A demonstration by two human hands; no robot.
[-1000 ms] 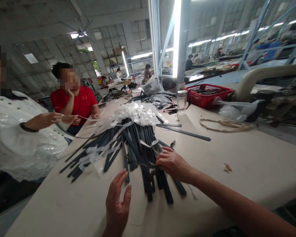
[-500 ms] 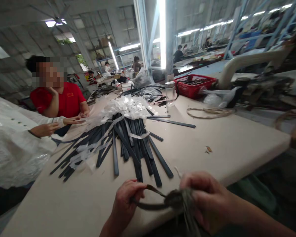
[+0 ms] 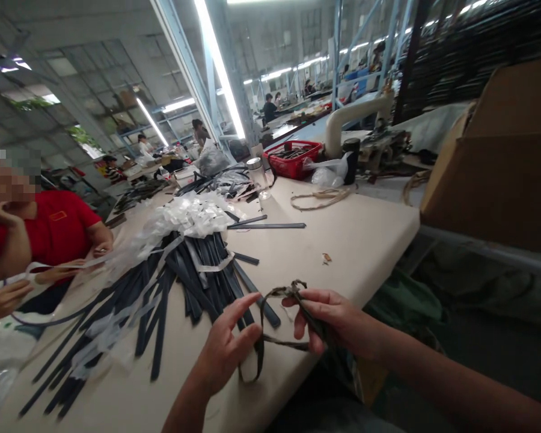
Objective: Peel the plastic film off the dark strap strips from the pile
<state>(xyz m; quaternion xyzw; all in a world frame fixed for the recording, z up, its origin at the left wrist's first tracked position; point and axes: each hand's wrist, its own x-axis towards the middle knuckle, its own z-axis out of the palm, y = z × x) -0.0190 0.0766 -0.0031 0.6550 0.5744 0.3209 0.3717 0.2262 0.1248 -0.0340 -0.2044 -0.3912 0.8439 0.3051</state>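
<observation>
My right hand (image 3: 331,313) grips a dark olive-brown fabric strap (image 3: 260,352) near its knotted or gathered end, above the front edge of the table. A loop of the strap hangs to the left, and more of it trails below my right palm. My left hand (image 3: 229,343) is at that loop, thumb and forefinger spread apart, with the strap passing close by the fingertips. Whether the left fingers touch it is hard to tell. Just beyond both hands lies a pile of dark flat strips (image 3: 202,270) with white plastic strips (image 3: 189,213) over its far end.
A glass jar (image 3: 258,177), a red basket (image 3: 293,157) and a coil of tan cord (image 3: 320,198) are farther back on the table (image 3: 360,228). At right stands a cardboard box (image 3: 496,162). Co-workers sit at left, one in a red shirt (image 3: 67,225).
The view has swung right, bringing the cardboard box in. My left fingers have spread from their pinch on the strap, and its loop now hangs down. My right hand still grips it.
</observation>
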